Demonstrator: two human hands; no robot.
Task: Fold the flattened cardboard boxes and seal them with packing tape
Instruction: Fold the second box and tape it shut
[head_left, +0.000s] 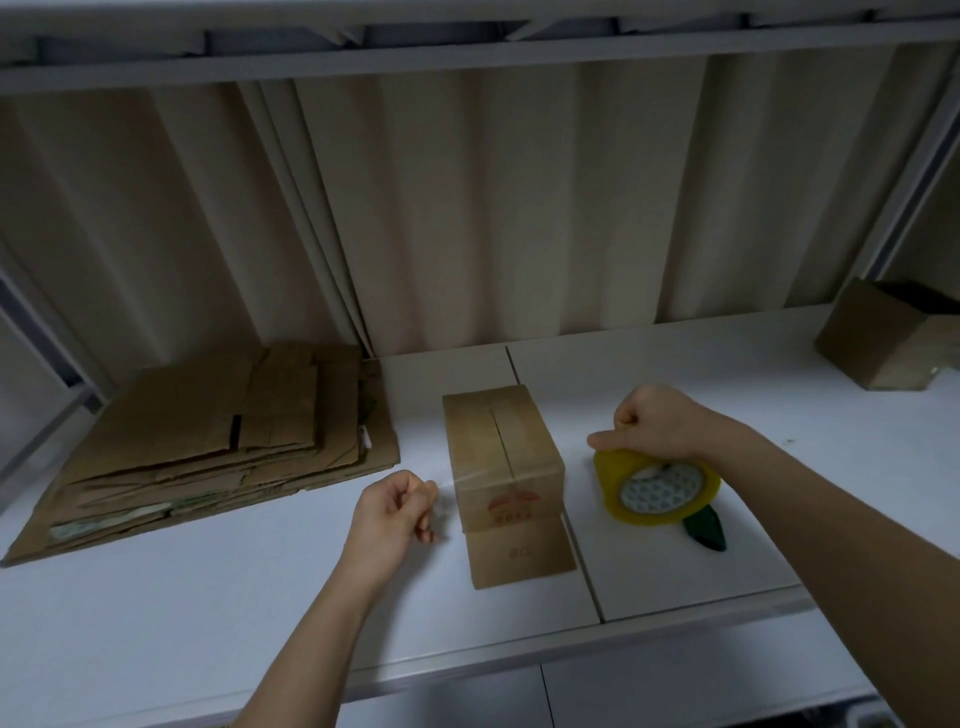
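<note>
A person's two bare hands work over a small folded cardboard box (503, 457) standing near the middle of a white tabletop (208, 597), its top flaps closed along a centre seam and one lower flap lying flat on the surface toward the camera. The left hand (392, 512), fingers curled, pinches the free end of a strip of clear packing tape (470, 475) that stretches across the near top edge of the box. The right hand (657, 423), also curled, grips the top of a yellowish roll of packing tape (657, 486) mounted on a green dispenser (705, 527), which sits on the tabletop just right of the box. To the left, a stack of flattened cardboard boxes (218, 441) lies against a pale pleated curtain (493, 208). Another brown cardboard box (878, 343) sits at the far right edge, partly out of view. A white shelf rail (467, 52) runs overhead.
</note>
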